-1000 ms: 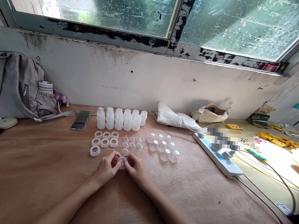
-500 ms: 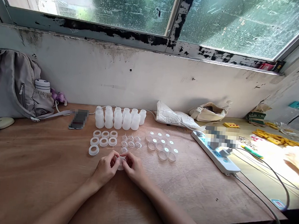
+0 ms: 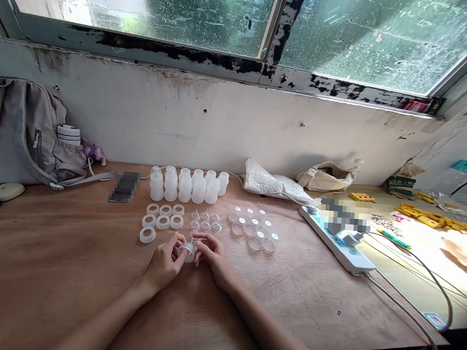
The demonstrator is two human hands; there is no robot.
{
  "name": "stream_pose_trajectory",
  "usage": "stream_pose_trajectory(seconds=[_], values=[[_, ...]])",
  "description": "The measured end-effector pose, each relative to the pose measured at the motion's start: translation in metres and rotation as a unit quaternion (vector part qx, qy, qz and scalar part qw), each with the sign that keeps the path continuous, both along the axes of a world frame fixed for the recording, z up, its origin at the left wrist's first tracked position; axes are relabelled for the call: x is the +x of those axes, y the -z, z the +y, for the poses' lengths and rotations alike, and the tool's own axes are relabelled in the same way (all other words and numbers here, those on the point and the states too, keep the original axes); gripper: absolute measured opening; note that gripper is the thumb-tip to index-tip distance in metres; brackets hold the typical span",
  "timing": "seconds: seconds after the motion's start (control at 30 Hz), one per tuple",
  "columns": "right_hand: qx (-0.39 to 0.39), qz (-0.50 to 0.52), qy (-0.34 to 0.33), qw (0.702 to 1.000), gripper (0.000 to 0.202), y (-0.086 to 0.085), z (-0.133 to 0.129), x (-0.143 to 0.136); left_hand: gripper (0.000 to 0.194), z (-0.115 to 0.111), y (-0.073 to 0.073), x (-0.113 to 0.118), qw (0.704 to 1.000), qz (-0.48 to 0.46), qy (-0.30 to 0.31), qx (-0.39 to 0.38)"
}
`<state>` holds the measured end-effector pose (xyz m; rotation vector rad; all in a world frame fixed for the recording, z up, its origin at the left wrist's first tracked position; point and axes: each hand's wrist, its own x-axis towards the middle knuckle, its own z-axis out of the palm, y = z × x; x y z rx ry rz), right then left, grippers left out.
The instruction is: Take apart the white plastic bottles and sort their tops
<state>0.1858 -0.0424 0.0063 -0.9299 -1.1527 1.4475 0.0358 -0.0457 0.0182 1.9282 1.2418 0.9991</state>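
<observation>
My left hand (image 3: 168, 258) pinches a small clear ringed part (image 3: 186, 252) between thumb and fingers, just above the table. Right beside it is my right hand (image 3: 212, 256), its fingers bent near the part's right edge; whether they touch it or hold anything is too small to tell. Beyond the hands lie several clear small nipple-like pieces (image 3: 205, 226). White rings (image 3: 147, 235) are laid out to their left, and clear round covers (image 3: 254, 243) with pale dots to their right. Frosted white bottles (image 3: 184, 187) stand in rows behind.
A power strip (image 3: 338, 241) with plugs and cables lies at the right. Along the wall are a grey backpack (image 3: 8, 128), a blurred dark phone-like object (image 3: 124, 187), a white padded packet (image 3: 273, 183) and a cloth pouch (image 3: 326, 176). Another person's hand (image 3: 466, 251) shows at the right edge.
My right fingers have drawn slightly right, off the near side of the clear part. The part has tilted in my left hand, and its ridged side now shows more.
</observation>
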Motion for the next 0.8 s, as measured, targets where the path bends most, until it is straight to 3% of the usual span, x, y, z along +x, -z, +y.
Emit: stream_pose_trajectory(seconds=[0.3, 0.5, 0.8], values=[[-0.038, 0.025, -0.008, 0.999, 0.040, 0.0045, 0.0028, 0.0009, 0.015, -0.0023, 0.0009, -0.0030, 0.998, 0.004, 0.057, 0.024], [-0.079, 0.046, -0.032, 0.995, 0.023, 0.0068, 0.0063, 0.0040, 0.012, -0.0021, -0.0003, -0.0028, 0.998, 0.037, 0.042, 0.026], [-0.089, 0.060, -0.071, 0.992, 0.029, 0.0054, 0.0070, 0.0065, 0.019, -0.0007, 0.0048, -0.0037, 0.997, 0.044, 0.053, 0.036]])
